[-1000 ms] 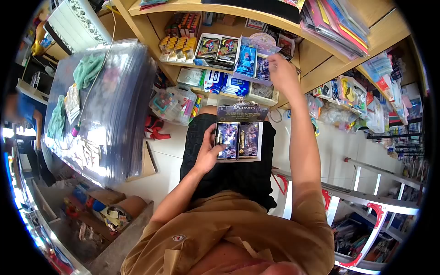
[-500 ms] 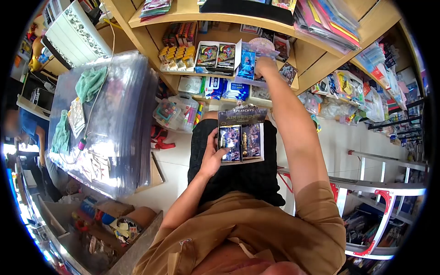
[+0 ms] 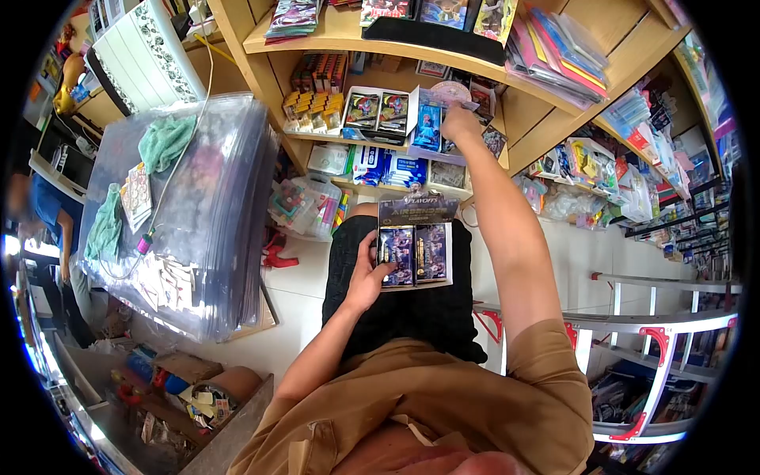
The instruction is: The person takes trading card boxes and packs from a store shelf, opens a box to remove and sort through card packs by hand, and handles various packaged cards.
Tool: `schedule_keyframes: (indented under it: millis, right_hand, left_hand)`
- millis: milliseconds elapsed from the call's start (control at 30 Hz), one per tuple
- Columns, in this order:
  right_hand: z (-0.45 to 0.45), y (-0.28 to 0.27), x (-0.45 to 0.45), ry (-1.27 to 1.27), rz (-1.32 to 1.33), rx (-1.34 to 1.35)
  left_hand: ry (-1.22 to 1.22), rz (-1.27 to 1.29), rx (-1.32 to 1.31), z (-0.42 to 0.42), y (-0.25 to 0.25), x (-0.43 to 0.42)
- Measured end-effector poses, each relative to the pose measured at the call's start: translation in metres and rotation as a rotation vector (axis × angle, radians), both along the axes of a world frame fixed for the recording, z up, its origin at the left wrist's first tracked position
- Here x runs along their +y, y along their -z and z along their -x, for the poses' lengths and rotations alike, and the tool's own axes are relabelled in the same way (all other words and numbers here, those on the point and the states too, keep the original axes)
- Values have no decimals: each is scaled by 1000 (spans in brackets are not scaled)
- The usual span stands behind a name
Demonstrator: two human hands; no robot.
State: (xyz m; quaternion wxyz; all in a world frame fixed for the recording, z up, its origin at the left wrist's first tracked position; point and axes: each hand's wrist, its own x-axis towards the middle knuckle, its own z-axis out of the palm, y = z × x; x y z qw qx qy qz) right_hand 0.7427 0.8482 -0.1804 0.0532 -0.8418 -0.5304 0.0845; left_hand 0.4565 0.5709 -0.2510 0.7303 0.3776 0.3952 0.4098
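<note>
My left hand (image 3: 370, 275) grips a dark display box of card packs (image 3: 431, 279) above my lap, thumb on its left side. Its printed lid (image 3: 416, 210) stands up, showing "PLAYOFFS". Two rows of foil packs (image 3: 397, 247) fill it. On the shelf, my right hand (image 3: 461, 124) is at the right part of a light purple display box (image 3: 418, 151), its fingers curled near the raised flap. What those fingers hold, if anything, is hidden. A blue pack (image 3: 428, 127) shows in that box's left half.
Left of the purple box stands a white box of card packs (image 3: 378, 112). Blue-and-white packets (image 3: 405, 170) sit on the shelf below. A stack of clear plastic sheets (image 3: 214, 206) stands at left, a ladder (image 3: 633, 323) at right. Another person (image 3: 51, 214) is at far left.
The view has shifted, so the shelf sits slightly lower. My right hand has moved slightly toward the back of the purple box. My left hand still holds the dark box.
</note>
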Motion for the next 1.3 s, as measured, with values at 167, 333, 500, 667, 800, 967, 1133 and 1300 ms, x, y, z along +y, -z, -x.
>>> schedule_keyframes:
  millis: [167, 333, 500, 667, 800, 967, 1133, 1300]
  right_hand:
    - [-19, -23, -27, -3, -406, 93]
    - [-44, -31, -136, -36, -1077, 578]
    - [75, -43, -289, 165, -777, 1134]
    - [142, 14, -307, -95, -705, 645]
    - [160, -6, -300, -235, -622, 401]
    - [123, -17, -296, -366, -516, 379]
    - [79, -35, -264, -685, -212, 176]
    - [86, -25, -240, -780, 52, -52]
  left_hand:
    - [-11, 17, 1, 3, 1, 1]
    - [-39, -33, 55, 2, 5, 6]
    - [-5, -38, 83, 6, 13, 7]
    - [35, -64, 97, 10, 19, 2]
    - [36, -41, 43, 12, 8, 2]
    - [14, 33, 11, 13, -3, 5]
    - [-31, 67, 8, 12, 2, 7]
    - [0, 84, 37, 13, -8, 13]
